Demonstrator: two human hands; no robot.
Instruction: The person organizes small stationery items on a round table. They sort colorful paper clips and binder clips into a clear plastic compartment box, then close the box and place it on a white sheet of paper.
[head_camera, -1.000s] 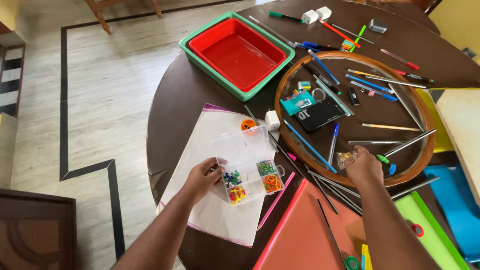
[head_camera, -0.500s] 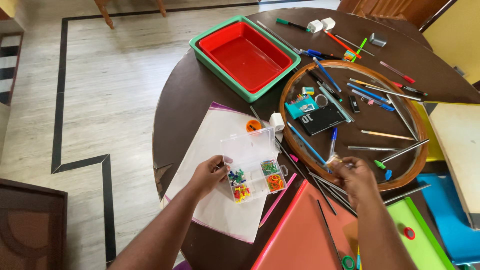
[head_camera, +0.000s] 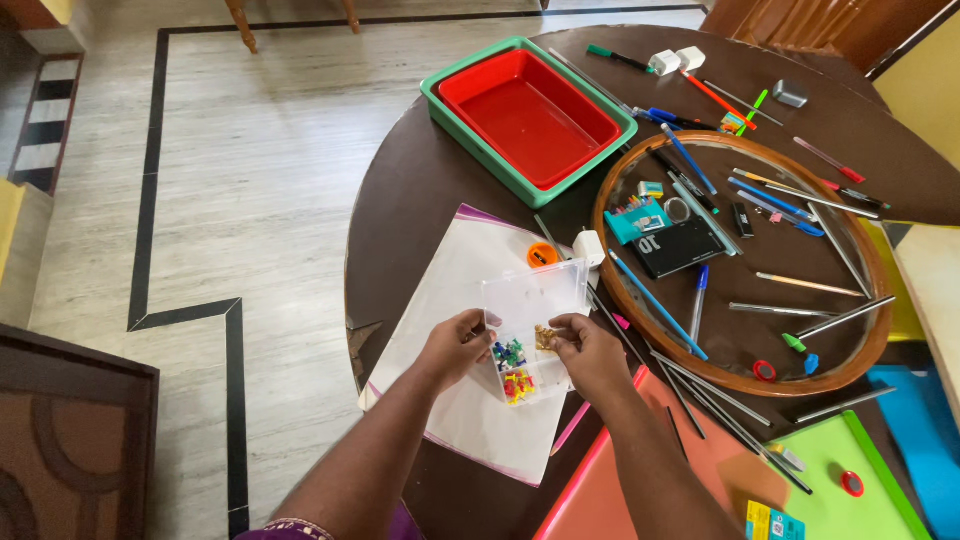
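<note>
Two hands meet over one clear plastic compartment box (head_camera: 530, 335) near the desk's (head_camera: 420, 190) front-left edge, on a white sheet (head_camera: 450, 300). My left hand (head_camera: 455, 347) grips its side; my right hand (head_camera: 590, 350) pinches a small yellowish packet (head_camera: 546, 337) over it. Two nested trays, red (head_camera: 530, 112) in green (head_camera: 470, 140), sit at the far edge.

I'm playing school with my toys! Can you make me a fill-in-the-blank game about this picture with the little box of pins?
1. The left hand holds the clear compartment box over a sheet of ____ paper.
2. The red tray sits inside a ____ tray.
3. The right hand brings a small packet over the ____.
4. Most pens lie inside a round ____ ring.

Missing words: white; green; box; wooden
</note>
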